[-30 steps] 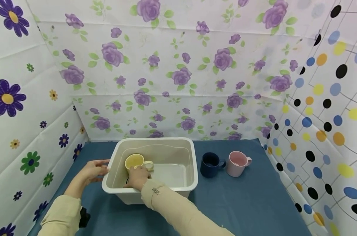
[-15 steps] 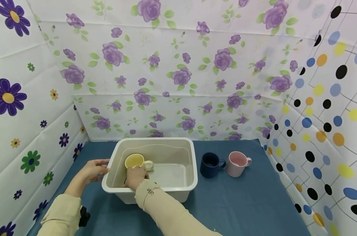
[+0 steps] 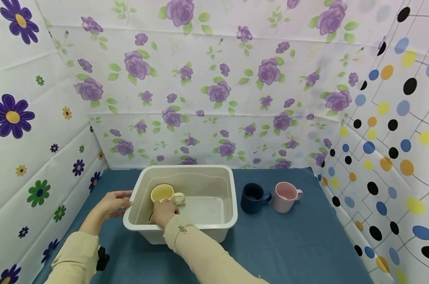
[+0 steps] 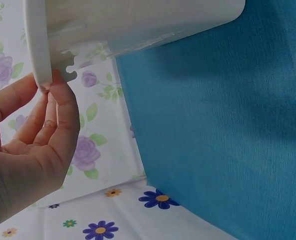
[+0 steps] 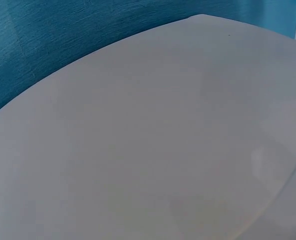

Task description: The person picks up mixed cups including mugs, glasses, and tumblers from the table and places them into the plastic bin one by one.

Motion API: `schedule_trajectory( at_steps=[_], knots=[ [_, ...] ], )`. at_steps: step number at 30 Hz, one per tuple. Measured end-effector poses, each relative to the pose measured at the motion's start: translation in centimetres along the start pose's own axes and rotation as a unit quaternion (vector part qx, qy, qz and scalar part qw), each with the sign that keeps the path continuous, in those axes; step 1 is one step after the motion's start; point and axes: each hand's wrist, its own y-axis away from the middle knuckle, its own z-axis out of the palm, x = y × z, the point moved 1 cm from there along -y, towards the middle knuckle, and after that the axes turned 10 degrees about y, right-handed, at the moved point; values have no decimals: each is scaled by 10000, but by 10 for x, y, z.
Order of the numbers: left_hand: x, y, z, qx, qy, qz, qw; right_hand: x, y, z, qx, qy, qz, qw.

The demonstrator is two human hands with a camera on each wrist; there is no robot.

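Note:
A cream plastic tub (image 3: 187, 168) stands on the blue cloth. My left hand (image 3: 112, 206) is at its left side; in the left wrist view, thumb and fingers pinch the rim (image 4: 37, 42). My right hand (image 3: 163, 213) reaches over the front rim into the tub's left part. Its fingers curl down over a dark-edged object (image 3: 150, 217), mostly hidden beneath the hand, so its kind is unclear. Just behind that hand, a yellow mug (image 3: 162, 192) sits upright in the tub, handle to the right. The right wrist view shows mainly a pale tub wall (image 5: 138, 130).
Right of the tub stand a dark blue mug (image 3: 251, 201) and a pink mug (image 3: 284, 198), handles to the right. Blue cloth (image 3: 289, 244) covers the table. Patterned sheets (image 3: 207, 130) enclose the back and both sides.
My right hand has shifted slightly left inside the tub, then stayed nearly still. The left hand keeps its place at the rim. The mugs have not moved.

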Motion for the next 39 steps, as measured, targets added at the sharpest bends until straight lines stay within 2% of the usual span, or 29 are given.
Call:
schedule_trajectory(
  at_steps=[8, 14, 21, 26, 31, 35, 39],
  knots=[
    [2, 3, 2, -21, -59, -29, 10000, 13, 10, -7, -144, -365, -283, 9988],
    [6, 0, 3, -23, -96, -10, 10000, 32, 15, -18, -246, -776, -613, 9948],
    [5, 1, 0, -60, -159, 0, 9999, 41, 17, -23, -405, -1050, -1099, 9875],
    [2, 2, 1, -178, -102, -7, 9998, 52, 17, -23, -516, -941, -1233, 9865],
    [0, 1, 0, -157, -152, -17, 9998, 65, 12, -27, -520, -847, -1605, 9820],
    [2, 2, -1, -135, -148, -70, 9998, 74, 14, -34, -393, -779, -1827, 9793],
    [2, 2, 0, -184, -142, -115, 9997, 86, 16, -37, -302, -796, -1860, 9789]
  ],
)
